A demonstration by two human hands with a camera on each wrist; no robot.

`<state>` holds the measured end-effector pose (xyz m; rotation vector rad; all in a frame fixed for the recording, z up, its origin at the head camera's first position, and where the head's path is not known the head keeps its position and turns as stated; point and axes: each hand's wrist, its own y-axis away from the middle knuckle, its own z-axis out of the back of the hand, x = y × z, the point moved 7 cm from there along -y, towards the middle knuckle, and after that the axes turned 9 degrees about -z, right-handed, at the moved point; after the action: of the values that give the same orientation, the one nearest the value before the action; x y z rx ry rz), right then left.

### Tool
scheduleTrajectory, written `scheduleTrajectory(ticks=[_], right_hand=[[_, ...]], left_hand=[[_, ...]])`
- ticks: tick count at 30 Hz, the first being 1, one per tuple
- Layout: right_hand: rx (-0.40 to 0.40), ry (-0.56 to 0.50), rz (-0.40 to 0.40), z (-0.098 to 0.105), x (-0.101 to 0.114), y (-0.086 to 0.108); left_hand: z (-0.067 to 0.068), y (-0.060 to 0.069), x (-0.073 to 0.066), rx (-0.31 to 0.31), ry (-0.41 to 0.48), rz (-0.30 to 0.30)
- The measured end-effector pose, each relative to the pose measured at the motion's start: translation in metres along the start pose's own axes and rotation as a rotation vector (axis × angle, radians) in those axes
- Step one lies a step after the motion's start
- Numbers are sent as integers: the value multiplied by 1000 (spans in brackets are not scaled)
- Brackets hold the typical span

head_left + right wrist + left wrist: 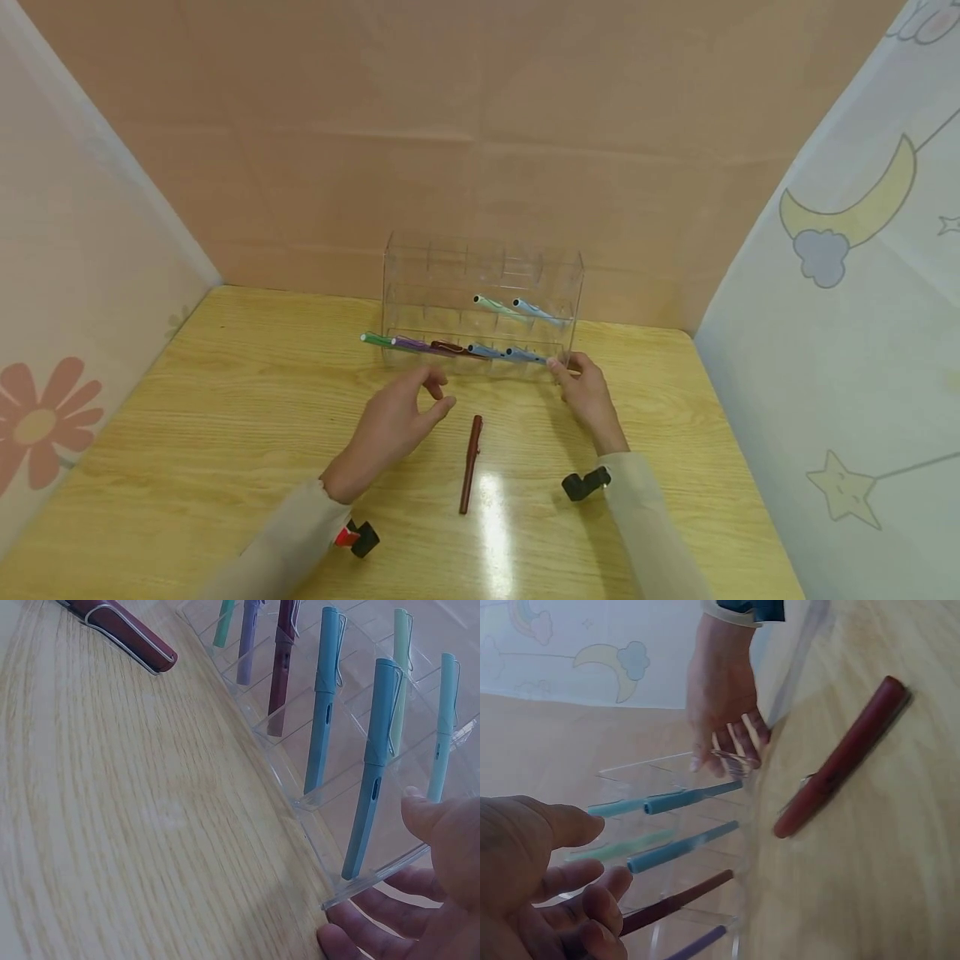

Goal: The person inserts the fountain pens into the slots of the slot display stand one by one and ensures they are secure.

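Observation:
A clear plastic pen rack (575, 287) stands at the back of the table. My right hand (588, 397) grips its right end, thumb at the front and the other fingers around the side edge. My left hand (397, 422) hovers before the rack with loosely bent fingers, holding nothing. Along the lowest tier lean a green pen (375, 339), a purple pen (411, 343), a dark red pen (282, 675) and two blue pens (370, 750). Higher up sit a pale green pen (491, 306) and a light blue pen (444, 712). Another dark red pen (471, 467) lies on the table between my hands.
The wood-grain table (225, 433) ends at an orange-brown backdrop (480, 108) behind the rack. Patterned white panels flank it, with a flower (37, 425) on the left and a moon (862, 208) on the right. Black devices (587, 483) sit at both wrists.

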<state>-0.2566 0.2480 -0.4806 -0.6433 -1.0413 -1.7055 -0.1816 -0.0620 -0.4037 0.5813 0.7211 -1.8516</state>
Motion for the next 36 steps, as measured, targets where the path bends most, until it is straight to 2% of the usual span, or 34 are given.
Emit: scheduleTrajectory(ticks=[4, 12, 21, 27, 36], right_hand=[[-10, 12, 0, 0, 1, 0], [-19, 24, 2, 0, 1, 1], [-7, 16, 0, 0, 3, 2], [-4, 13, 0, 0, 3, 2], [-4, 10, -4, 0, 4, 3]], left_hand=[[-15, 2, 8, 31, 19, 28], [-37, 2, 22, 55, 56, 62], [-65, -1, 33, 127, 28, 89], [-79, -6, 33, 172, 12, 80], [-91, -16, 25, 257, -31, 59]])
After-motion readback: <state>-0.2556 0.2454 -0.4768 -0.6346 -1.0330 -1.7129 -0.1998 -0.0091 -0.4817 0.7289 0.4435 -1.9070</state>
